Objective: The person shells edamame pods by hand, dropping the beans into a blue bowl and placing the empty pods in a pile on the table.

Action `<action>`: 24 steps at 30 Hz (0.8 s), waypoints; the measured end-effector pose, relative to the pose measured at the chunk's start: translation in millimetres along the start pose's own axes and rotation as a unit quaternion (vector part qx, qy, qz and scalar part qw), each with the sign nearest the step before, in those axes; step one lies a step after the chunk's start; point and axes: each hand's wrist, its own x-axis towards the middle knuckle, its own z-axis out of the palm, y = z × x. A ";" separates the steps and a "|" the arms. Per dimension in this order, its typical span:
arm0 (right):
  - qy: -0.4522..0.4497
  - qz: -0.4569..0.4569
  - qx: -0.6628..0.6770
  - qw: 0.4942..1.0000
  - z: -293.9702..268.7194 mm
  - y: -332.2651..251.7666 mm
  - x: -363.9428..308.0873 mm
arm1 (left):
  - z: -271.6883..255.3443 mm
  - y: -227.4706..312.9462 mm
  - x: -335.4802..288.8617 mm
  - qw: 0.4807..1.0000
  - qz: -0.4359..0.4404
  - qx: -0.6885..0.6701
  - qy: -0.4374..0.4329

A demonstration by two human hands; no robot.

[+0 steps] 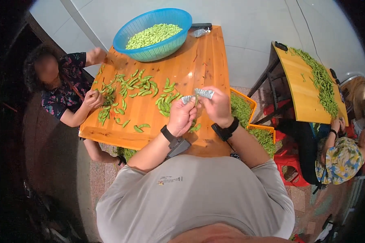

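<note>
My left hand (180, 116) and my right hand (218, 106) meet above the table's right part, fingers closed in a pinch. A small green soybean pod (196, 101) shows between their fingertips, mostly hidden by them. Silvery wrapping covers a digit on each hand. Just left of my left hand lies a small heap of green pods (164, 103), and a few more pods (195, 128) lie under my wrists. A looser spread of pods (140, 84) covers the table's middle left. At the far side stands a blue plastic basin (152, 54) holding shelled green beans (154, 35).
The wooden table (166, 139) ends close to my body. Across the left side sits a person, one hand (94, 99) at the pods. Orange crates (253, 106) of pods stand right of the table. Farther right, another person works at a yellow board (300, 97) with pods; red stools (290, 170) stand near.
</note>
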 end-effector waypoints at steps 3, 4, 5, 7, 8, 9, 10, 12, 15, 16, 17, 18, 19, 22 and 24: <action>-0.039 0.049 0.073 0.995 -9.2 -7.8 7.5 | 1.4 8.4 -2.4 0.996 0.025 0.088 -0.013; -0.072 0.025 0.057 0.996 -12.8 -10.9 10.4 | -0.3 11.4 -1.5 0.986 0.041 0.163 -0.015; -0.072 0.025 0.058 0.995 -13.7 -10.2 10.8 | -4.5 11.3 0.8 0.982 0.048 0.185 -0.006; -0.107 0.025 0.044 0.993 -14.4 -8.9 10.9 | -7.2 7.4 1.1 0.970 0.077 0.229 -0.008; -0.109 0.025 0.045 0.993 -14.6 -9.5 11.0 | -8.0 6.3 1.0 0.956 0.106 0.273 -0.012; -0.121 0.022 0.004 0.992 -14.9 -10.6 10.8 | -9.1 4.4 0.8 0.956 0.106 0.273 -0.010; -0.132 0.018 -0.038 0.990 -14.0 -11.3 10.3 | -10.6 1.7 0.7 0.952 0.124 0.281 0.001; -0.126 0.025 -0.051 0.990 -6.3 -5.0 5.1 | -16.2 -8.6 5.3 0.947 0.143 0.288 0.011; -0.125 0.044 -0.087 0.987 4.4 -1.9 -2.5 | -25.5 -17.1 13.2 0.938 0.192 0.287 0.045; -0.130 0.054 -0.111 0.984 6.9 -0.8 -3.9 | -26.7 -15.2 12.9 0.968 0.105 0.216 0.069; -0.130 0.054 -0.111 0.984 8.7 2.2 -4.4 | -24.8 -10.8 12.0 0.985 0.016 0.142 0.092; -0.100 0.130 -0.018 0.986 10.8 6.7 -4.7 | -24.8 -7.0 11.6 0.985 0.016 0.142 0.092; -0.068 0.204 0.075 0.974 12.7 11.7 -4.8 | -25.5 -3.2 11.2 0.993 -0.022 0.088 0.070; -0.044 0.231 0.161 0.959 16.0 28.6 -3.9 | -27.1 0.4 13.8 0.996 -0.066 0.007 0.055; -0.040 0.204 0.122 0.971 15.0 28.9 -0.7 | -27.4 2.6 15.9 0.995 -0.071 -0.020 0.062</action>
